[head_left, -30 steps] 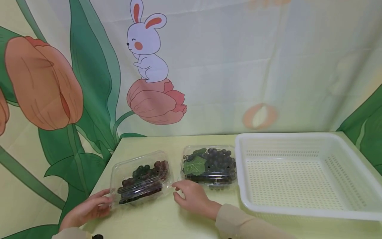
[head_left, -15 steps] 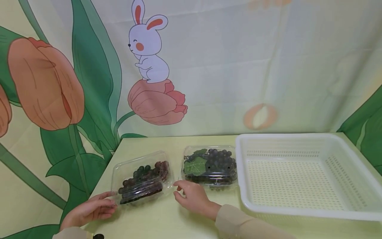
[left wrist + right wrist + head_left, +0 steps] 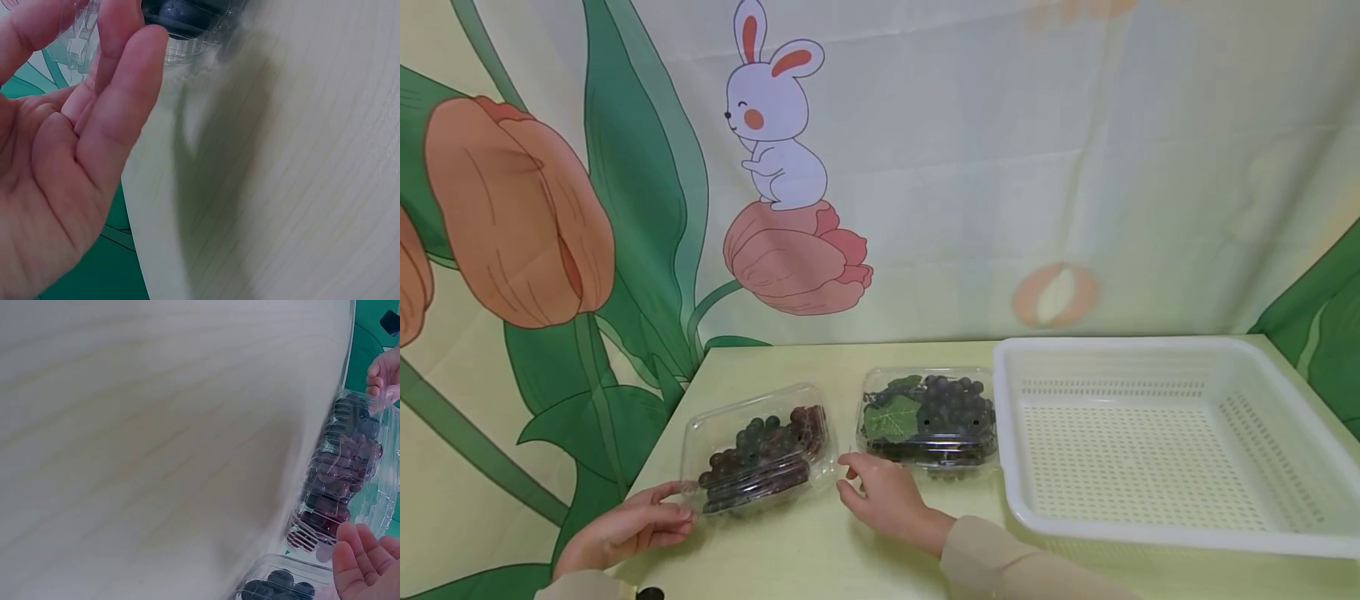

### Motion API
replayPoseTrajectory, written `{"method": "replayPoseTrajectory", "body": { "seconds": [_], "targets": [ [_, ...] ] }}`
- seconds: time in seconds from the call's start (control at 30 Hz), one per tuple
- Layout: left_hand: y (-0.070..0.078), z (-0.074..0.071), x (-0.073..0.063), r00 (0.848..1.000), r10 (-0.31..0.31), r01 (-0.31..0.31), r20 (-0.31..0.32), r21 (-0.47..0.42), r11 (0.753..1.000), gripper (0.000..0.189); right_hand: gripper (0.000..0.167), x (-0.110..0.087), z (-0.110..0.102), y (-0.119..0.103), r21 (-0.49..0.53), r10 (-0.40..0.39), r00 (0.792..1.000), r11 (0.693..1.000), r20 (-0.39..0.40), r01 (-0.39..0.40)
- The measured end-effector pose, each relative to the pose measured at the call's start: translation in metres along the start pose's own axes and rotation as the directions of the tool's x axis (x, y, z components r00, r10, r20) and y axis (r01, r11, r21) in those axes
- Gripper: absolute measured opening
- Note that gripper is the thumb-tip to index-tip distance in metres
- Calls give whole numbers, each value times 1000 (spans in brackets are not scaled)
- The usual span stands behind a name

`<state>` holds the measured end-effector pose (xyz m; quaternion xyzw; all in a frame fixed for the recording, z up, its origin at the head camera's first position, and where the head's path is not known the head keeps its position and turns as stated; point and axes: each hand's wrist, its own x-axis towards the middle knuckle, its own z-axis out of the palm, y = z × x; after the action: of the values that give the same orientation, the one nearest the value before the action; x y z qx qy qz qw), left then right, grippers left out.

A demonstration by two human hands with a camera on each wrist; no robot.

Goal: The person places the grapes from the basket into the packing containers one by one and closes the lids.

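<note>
A clear plastic clamshell box of dark and reddish grapes [image 3: 758, 454] sits at an angle on the left of the table. My left hand [image 3: 632, 527] pinches its near left corner; in the left wrist view the clear rim passes between thumb and fingers. Beside the box's right end is my right hand [image 3: 886, 498], with loosely bent fingers. In the right wrist view these fingers [image 3: 370, 557] hang by the box's edge, and whether they touch it is hard to tell. Behind the right hand stands a second clamshell box [image 3: 958, 421], holding dark grapes and a green leaf.
A white plastic basket [image 3: 1018, 517] with a perforated bottom stands on the right, close against the second box. The pale yellow table [image 3: 820, 554] backs onto a printed cloth [image 3: 955, 192] with a rabbit and tulips. A small dark object [image 3: 650, 593] shows at the bottom edge.
The left hand's fingers have shifted slightly at the box's corner, its thumb now nearer the front. The right hand and both boxes have hardly moved. The head view has shifted very slightly.
</note>
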<state>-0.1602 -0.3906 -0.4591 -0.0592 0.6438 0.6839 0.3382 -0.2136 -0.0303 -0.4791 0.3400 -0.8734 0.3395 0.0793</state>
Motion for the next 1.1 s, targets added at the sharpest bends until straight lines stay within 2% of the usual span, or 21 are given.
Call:
{"method": "replayPoseTrajectory", "body": {
  "seconds": [0.23, 0.37, 0.53, 0.67, 0.83, 0.97, 1.1],
  "targets": [
    [1, 0, 2, 1000, 6, -6, -10, 14, 1000, 78, 30, 0, 2, -2, -30, 30, 999, 999, 23, -30],
    [5, 1, 2, 999, 21, -20, -36, 38, 999, 80, 35, 1, 3, -2, -18, 58, 998, 998, 39, -57],
    [7, 0, 3, 995, 66, -59, -77, 94, 994, 78, 41, 2, 3, -4, 53, 104, 992, 993, 73, -108],
    [8, -3, 5, 991, 76, -62, -109, 126, 990, 76, 45, 2, 5, -3, 100, 132, 986, 985, 103, -143],
    [10, -7, 7, 992, 85, -69, -95, 156, 985, 74, 49, 2, 7, -3, 155, 153, 980, 973, 130, -173],
    [13, -8, 7, 993, 84, -68, -83, 178, 982, 72, 52, 3, 9, -2, 230, 170, 973, 952, 153, -203],
    [17, -9, 8, 991, 69, -47, -112, 194, 980, 71, 57, 4, 12, -2, 326, 180, 969, 917, 172, -228]
  ]
}}
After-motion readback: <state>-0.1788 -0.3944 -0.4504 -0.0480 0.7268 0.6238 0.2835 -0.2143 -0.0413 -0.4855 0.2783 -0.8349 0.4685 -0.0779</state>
